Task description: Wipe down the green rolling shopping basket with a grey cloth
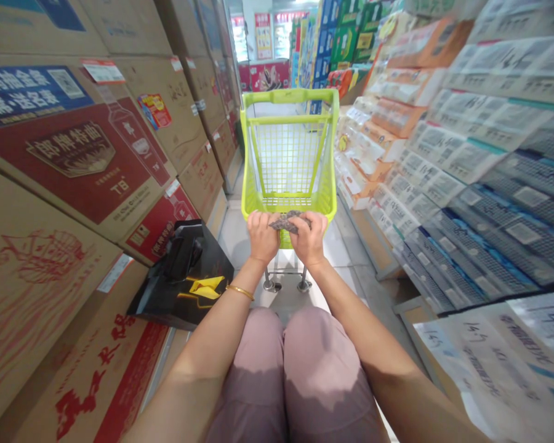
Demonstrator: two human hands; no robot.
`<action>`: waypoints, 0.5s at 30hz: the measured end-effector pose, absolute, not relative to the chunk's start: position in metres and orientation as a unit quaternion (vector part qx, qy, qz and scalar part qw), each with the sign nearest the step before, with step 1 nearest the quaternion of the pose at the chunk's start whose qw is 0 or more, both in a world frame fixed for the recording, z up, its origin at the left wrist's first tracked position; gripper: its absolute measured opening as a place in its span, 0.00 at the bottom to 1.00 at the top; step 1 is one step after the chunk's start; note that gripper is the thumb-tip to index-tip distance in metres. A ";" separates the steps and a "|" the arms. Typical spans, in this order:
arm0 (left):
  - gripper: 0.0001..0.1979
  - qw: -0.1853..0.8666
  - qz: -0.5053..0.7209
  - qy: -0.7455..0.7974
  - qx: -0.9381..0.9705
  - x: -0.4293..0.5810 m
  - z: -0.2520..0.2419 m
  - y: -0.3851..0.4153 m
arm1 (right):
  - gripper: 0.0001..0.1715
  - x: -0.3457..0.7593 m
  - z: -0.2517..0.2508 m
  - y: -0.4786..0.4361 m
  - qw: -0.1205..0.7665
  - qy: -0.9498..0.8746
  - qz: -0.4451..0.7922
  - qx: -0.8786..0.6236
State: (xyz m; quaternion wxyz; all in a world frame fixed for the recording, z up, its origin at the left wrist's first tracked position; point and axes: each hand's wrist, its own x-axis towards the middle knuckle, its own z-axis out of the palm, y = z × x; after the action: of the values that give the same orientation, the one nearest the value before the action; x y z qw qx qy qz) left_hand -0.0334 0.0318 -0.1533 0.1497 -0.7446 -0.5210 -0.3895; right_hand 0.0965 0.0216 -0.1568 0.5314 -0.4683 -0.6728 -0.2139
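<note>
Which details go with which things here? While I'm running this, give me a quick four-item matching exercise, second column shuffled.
1. cart
2. crumpled piece
3. bracelet
4. boxy container

A. gold, around the left forearm
B. black, left of the legs
C. lime green
D. dark grey, at the right hand

Pairs: 1-C, 2-D, 3-A, 4-B

Hands (pixel 262 237) (pixel 310 237) on green cart (pixel 289 96), gray cloth (pixel 284 221) gripped

The person wears mauve trousers (pixel 324 375), gold bangle (pixel 240 291).
</note>
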 end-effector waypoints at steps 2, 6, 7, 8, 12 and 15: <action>0.13 0.149 -0.391 -0.522 -0.743 -0.033 -0.153 0.032 | 0.06 0.098 -0.171 0.021 0.522 -0.683 -0.221 -0.460; 0.15 0.167 -0.397 -0.514 -0.742 -0.031 -0.154 0.033 | 0.10 0.103 -0.202 0.018 0.497 -0.723 -0.242 -0.414; 0.16 0.172 -0.397 -0.512 -0.742 -0.030 -0.155 0.033 | 0.10 0.103 -0.209 0.017 0.487 -0.729 -0.247 -0.412; 0.17 0.175 -0.395 -0.511 -0.743 -0.030 -0.155 0.033 | 0.10 0.104 -0.216 0.017 0.473 -0.733 -0.248 -0.420; 0.19 0.172 -0.386 -0.518 -0.744 -0.026 -0.153 0.033 | 0.12 0.105 -0.234 0.012 0.395 -0.761 -0.188 -0.479; 0.20 0.163 -0.383 -0.523 -0.744 -0.023 -0.151 0.031 | 0.13 0.107 -0.235 0.008 0.356 -0.784 -0.135 -0.491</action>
State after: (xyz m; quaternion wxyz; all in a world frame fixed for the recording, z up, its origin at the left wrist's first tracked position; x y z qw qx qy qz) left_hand -0.0228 0.0313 -0.1510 0.1631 -0.7439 -0.5231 -0.3826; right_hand 0.1065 0.0082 -0.2355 0.3556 -0.4913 -0.7836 -0.1347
